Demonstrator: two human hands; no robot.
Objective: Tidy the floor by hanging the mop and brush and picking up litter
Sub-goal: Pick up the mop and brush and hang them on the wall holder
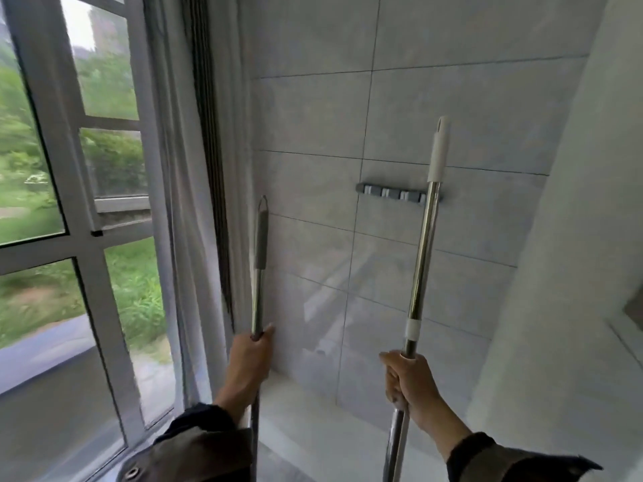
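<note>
Poles fill both our hands: the right hand (410, 380) is wrapped round the longer, white-capped pole (422, 252), whose shaft crosses in front of the right end of the wall rack (389, 193). The left hand (248, 360) grips the shorter, grey-handled pole (259, 269), well left of the rack and below it. We cannot tell which is mop and which is brush. We judge it best to press the long shaft squarely into a rack clip, holding it upright.

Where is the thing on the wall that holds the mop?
The grey wall rack sits on the tiled wall, right of centre, just behind the white-tipped pole in the right hand.
</note>
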